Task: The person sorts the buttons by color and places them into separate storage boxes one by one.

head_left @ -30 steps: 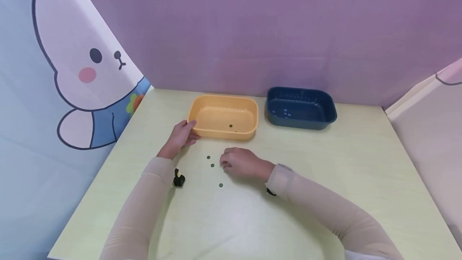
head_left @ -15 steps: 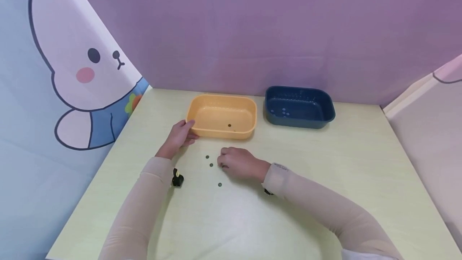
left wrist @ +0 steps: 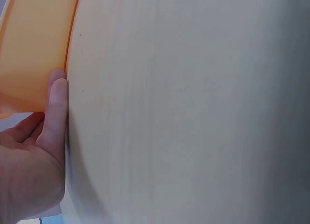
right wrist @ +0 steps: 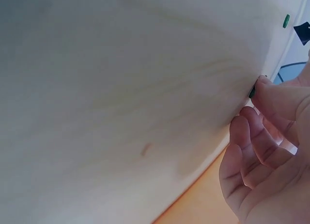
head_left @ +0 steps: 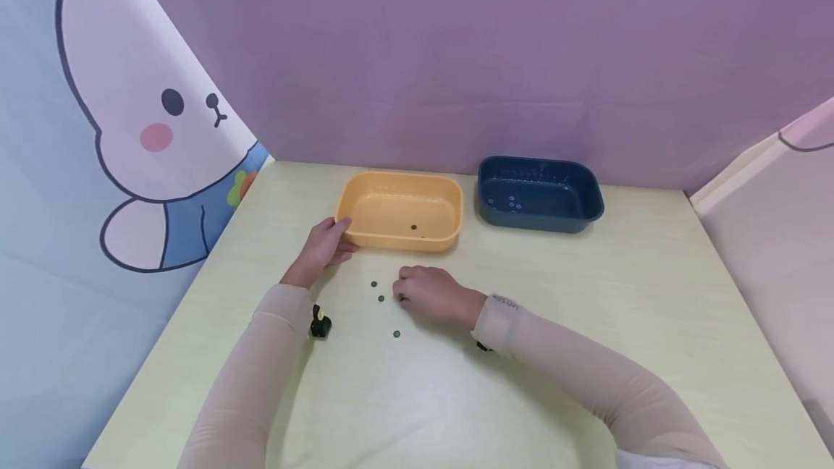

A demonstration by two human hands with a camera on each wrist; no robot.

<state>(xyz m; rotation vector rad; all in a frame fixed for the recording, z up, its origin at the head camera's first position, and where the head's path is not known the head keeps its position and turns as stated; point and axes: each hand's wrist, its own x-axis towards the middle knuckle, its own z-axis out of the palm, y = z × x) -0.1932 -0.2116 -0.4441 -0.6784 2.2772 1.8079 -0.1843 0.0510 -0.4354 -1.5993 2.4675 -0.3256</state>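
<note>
See hardly any change over the past second: keeping the right grip [head_left: 433,295] low at the same spot over the surface [head_left: 456,396], fingers curled, apparently pinching a green disc [right wrist: 252,92] at the thumb tip. Cannot tell if lifted clear yet. Find three loose discs [head_left: 381,298] lying as before, to the left of the right grip. Holding the yellow tray [head_left: 400,243] likewise unmoved, with the left grip [head_left: 319,246] pinching the near-left rim, thumb on top. Count no newly added dark discs [head_left: 413,227] in that tray, nor pale discs [head_left: 511,204] in the blue tray [head_left: 541,224]. Judging from this, read as a pause at the pick-up, with the work advanced no further.
</note>
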